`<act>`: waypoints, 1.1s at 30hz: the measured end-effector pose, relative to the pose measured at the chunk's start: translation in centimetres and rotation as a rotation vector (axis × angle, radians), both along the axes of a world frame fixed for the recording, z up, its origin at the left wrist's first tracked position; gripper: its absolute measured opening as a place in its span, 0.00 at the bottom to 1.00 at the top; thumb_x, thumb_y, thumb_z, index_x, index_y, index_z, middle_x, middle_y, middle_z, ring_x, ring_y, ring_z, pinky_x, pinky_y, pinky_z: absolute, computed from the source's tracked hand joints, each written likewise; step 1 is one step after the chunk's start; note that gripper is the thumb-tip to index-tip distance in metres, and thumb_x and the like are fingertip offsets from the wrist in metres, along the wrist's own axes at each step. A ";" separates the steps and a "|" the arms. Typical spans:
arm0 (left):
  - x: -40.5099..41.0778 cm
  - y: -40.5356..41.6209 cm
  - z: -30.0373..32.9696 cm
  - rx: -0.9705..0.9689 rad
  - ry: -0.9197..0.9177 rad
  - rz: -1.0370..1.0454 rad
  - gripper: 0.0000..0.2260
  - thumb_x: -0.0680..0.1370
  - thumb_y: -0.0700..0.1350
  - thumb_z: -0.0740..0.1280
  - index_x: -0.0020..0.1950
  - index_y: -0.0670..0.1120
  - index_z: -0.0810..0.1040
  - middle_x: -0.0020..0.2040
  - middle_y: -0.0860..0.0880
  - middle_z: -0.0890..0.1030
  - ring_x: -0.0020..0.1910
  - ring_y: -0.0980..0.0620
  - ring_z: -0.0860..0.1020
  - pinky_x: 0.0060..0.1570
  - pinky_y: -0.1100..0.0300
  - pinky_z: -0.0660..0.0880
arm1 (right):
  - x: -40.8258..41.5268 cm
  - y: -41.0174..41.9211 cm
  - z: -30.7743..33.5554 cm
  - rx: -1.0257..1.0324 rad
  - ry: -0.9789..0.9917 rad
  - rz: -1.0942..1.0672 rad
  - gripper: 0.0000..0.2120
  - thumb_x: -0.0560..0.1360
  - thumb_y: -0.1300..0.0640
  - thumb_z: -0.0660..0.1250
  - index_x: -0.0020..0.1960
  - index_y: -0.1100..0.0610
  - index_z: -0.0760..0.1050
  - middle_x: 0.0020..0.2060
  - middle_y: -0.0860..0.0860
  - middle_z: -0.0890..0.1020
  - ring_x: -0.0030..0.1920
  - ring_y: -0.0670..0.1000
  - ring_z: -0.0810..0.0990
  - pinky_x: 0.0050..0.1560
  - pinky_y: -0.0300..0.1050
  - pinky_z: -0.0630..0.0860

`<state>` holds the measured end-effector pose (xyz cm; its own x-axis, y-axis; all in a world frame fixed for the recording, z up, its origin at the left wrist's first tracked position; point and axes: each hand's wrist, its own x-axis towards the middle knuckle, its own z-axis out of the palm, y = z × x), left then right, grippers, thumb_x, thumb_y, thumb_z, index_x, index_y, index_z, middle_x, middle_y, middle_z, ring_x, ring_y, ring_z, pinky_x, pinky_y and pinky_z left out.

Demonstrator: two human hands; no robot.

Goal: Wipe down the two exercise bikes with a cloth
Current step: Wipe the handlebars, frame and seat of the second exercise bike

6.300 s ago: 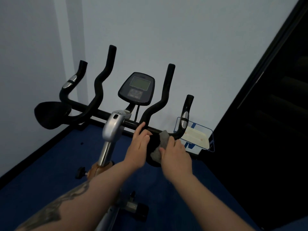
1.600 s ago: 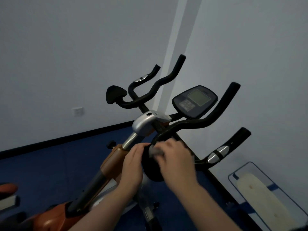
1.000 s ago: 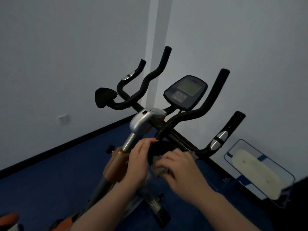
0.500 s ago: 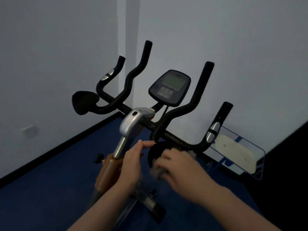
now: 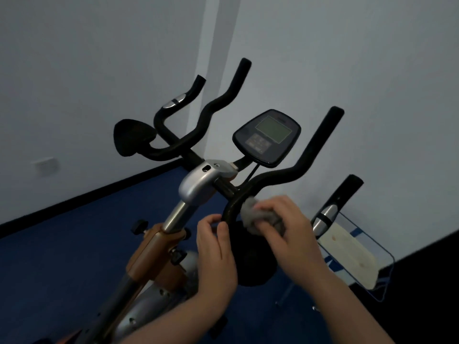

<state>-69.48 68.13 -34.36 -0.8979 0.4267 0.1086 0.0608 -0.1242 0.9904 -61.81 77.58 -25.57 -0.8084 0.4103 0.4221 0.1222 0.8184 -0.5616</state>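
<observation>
Wiping the right inner handlebar [image 5: 278,175] of the exercise bike [image 5: 198,187] where its black tube bends down toward the centre clamp. Right hand [image 5: 285,227] is curled round a bunched grey cloth [image 5: 250,214], fingers closed on it and pressing it against the tube's low bend; the cloth shows just ahead of and left of the right fingertips, touching the bar. Left hand [image 5: 214,247] sits just beside, fingers and thumb hooked round the same tube a little lower, where it drops to the elbow pad [image 5: 253,259]. It looks to be steadying the bar, though how firm the hold is cannot be told in this dim light.

Key relation: from the right fingers, the unwiped length of this bar runs up and away to the right, its long axis slanting steeply to the tip, well above both hands. Right hand is the nearer one and already carries the cloth, so my judgement is that the coming stroke slides along that axis, away from the body.

The console [image 5: 267,136] stands beyond the fingers, above and slightly left, apart from the bar. The outer right grip with its silver sensor [image 5: 325,216] lies just right of the right hand. The left-side bars lie far left of both hands. Only one bike is clearly in view; the job appears far from done.
</observation>
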 end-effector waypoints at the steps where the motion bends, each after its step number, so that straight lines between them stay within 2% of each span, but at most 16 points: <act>1: 0.1 0.3 -0.2 0.005 0.006 0.031 0.13 0.78 0.61 0.52 0.56 0.56 0.69 0.52 0.53 0.74 0.54 0.54 0.74 0.55 0.50 0.73 | -1.0 0.9 0.2 0.025 0.032 -0.030 0.09 0.74 0.61 0.68 0.52 0.50 0.77 0.49 0.41 0.75 0.51 0.39 0.75 0.50 0.28 0.69; 3: 0.2 0.6 -0.4 0.012 0.017 0.086 0.13 0.78 0.63 0.52 0.55 0.59 0.69 0.51 0.54 0.75 0.53 0.54 0.75 0.53 0.53 0.73 | -3.3 2.2 0.7 0.094 -0.079 0.041 0.09 0.74 0.59 0.70 0.54 0.52 0.79 0.51 0.43 0.74 0.50 0.40 0.74 0.50 0.31 0.70; 7: 0.3 0.8 -0.5 0.009 -0.009 0.144 0.10 0.77 0.65 0.54 0.53 0.63 0.68 0.47 0.59 0.78 0.46 0.61 0.77 0.42 0.71 0.72 | -7.3 3.5 1.0 0.392 -0.416 0.420 0.11 0.75 0.55 0.69 0.57 0.50 0.80 0.54 0.47 0.74 0.53 0.47 0.73 0.51 0.50 0.75; 10: 0.3 0.9 -1.0 -0.007 -0.037 0.193 0.09 0.77 0.61 0.56 0.54 0.60 0.67 0.47 0.58 0.78 0.47 0.63 0.78 0.42 0.74 0.70 | -8.6 5.4 2.4 0.562 -0.585 0.625 0.13 0.77 0.51 0.67 0.61 0.46 0.79 0.55 0.47 0.74 0.55 0.47 0.71 0.51 0.48 0.72; 12: 0.2 1.0 -1.0 -0.045 -0.001 0.215 0.10 0.77 0.60 0.55 0.54 0.58 0.69 0.47 0.61 0.78 0.48 0.63 0.77 0.43 0.75 0.68 | -9.0 8.1 4.2 0.635 -0.650 0.611 0.13 0.76 0.50 0.67 0.61 0.44 0.78 0.54 0.45 0.73 0.55 0.46 0.72 0.51 0.45 0.72; 15: 0.3 1.2 -1.0 -0.065 0.004 0.239 0.12 0.77 0.60 0.55 0.53 0.56 0.71 0.47 0.63 0.78 0.48 0.63 0.77 0.43 0.75 0.68 | -9.6 9.4 4.9 0.563 -0.515 0.563 0.12 0.76 0.53 0.68 0.58 0.46 0.80 0.52 0.44 0.74 0.55 0.48 0.74 0.51 0.47 0.73; 17: 0.3 1.2 -1.0 -0.061 -0.007 0.256 0.13 0.78 0.61 0.54 0.54 0.56 0.71 0.45 0.62 0.78 0.46 0.63 0.77 0.43 0.71 0.70 | -9.6 7.4 3.2 0.488 -0.454 0.687 0.11 0.75 0.56 0.69 0.57 0.48 0.81 0.53 0.46 0.76 0.55 0.48 0.74 0.53 0.49 0.73; 19: 0.4 1.1 -0.9 -0.080 -0.012 0.256 0.14 0.79 0.63 0.52 0.56 0.56 0.69 0.46 0.62 0.78 0.46 0.62 0.77 0.44 0.64 0.73 | -9.1 6.0 1.8 0.536 -0.504 0.817 0.12 0.76 0.56 0.67 0.59 0.48 0.80 0.54 0.47 0.76 0.57 0.48 0.72 0.54 0.49 0.73; 21: 0.5 1.0 -0.8 -0.108 -0.005 0.256 0.14 0.79 0.63 0.53 0.57 0.57 0.68 0.46 0.60 0.78 0.46 0.62 0.77 0.46 0.59 0.73 | -9.1 7.3 2.4 0.567 -0.553 0.800 0.13 0.77 0.53 0.66 0.61 0.45 0.79 0.54 0.45 0.75 0.57 0.46 0.71 0.55 0.48 0.72; 22: 0.5 0.9 -0.7 -0.122 0.008 0.259 0.14 0.78 0.63 0.53 0.56 0.58 0.69 0.46 0.59 0.78 0.46 0.62 0.77 0.47 0.61 0.73 | -9.2 8.6 3.2 0.571 -0.584 0.776 0.13 0.77 0.53 0.67 0.61 0.44 0.78 0.54 0.44 0.74 0.56 0.45 0.72 0.55 0.47 0.72; 25: 0.4 1.0 0.1 -0.159 0.077 0.266 0.06 0.80 0.54 0.57 0.53 0.59 0.72 0.47 0.62 0.77 0.47 0.63 0.77 0.43 0.73 0.70 | -9.7 11.9 5.3 0.556 -0.637 0.665 0.11 0.77 0.51 0.68 0.58 0.43 0.79 0.50 0.41 0.74 0.53 0.45 0.74 0.53 0.46 0.74; 26: 0.2 1.1 0.7 -0.154 0.083 0.270 0.06 0.81 0.49 0.59 0.52 0.59 0.73 0.46 0.60 0.78 0.43 0.62 0.77 0.41 0.72 0.71 | -9.8 12.4 5.5 0.528 -0.592 0.618 0.10 0.76 0.51 0.68 0.57 0.43 0.80 0.49 0.41 0.74 0.52 0.45 0.75 0.53 0.47 0.74; 28: -0.6 1.5 1.7 -0.131 0.104 0.304 0.12 0.79 0.41 0.62 0.50 0.59 0.74 0.42 0.55 0.78 0.38 0.59 0.77 0.37 0.68 0.73 | -10.1 11.5 4.8 0.429 -0.441 0.572 0.10 0.76 0.50 0.68 0.56 0.42 0.80 0.48 0.42 0.75 0.51 0.46 0.75 0.52 0.48 0.74; 31: -2.0 2.6 3.5 -0.182 0.187 0.317 0.11 0.77 0.39 0.63 0.49 0.57 0.73 0.44 0.55 0.77 0.42 0.60 0.77 0.39 0.69 0.73 | -9.4 8.4 1.9 0.448 -0.403 0.650 0.12 0.76 0.51 0.67 0.59 0.43 0.80 0.51 0.44 0.74 0.52 0.48 0.75 0.48 0.47 0.73; 33: -2.9 3.4 4.3 -0.244 0.162 0.245 0.10 0.78 0.40 0.63 0.51 0.55 0.72 0.47 0.55 0.77 0.43 0.63 0.77 0.40 0.66 0.74 | -8.4 8.9 1.2 0.484 -0.396 0.621 0.13 0.76 0.50 0.67 0.60 0.44 0.79 0.52 0.46 0.74 0.52 0.48 0.74 0.47 0.48 0.74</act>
<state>-72.34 71.50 -30.06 -0.9561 0.2319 0.1790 0.2174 0.1521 0.9641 -70.20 86.48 -24.40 -0.9497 -0.3035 0.0767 -0.3119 0.9388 -0.1465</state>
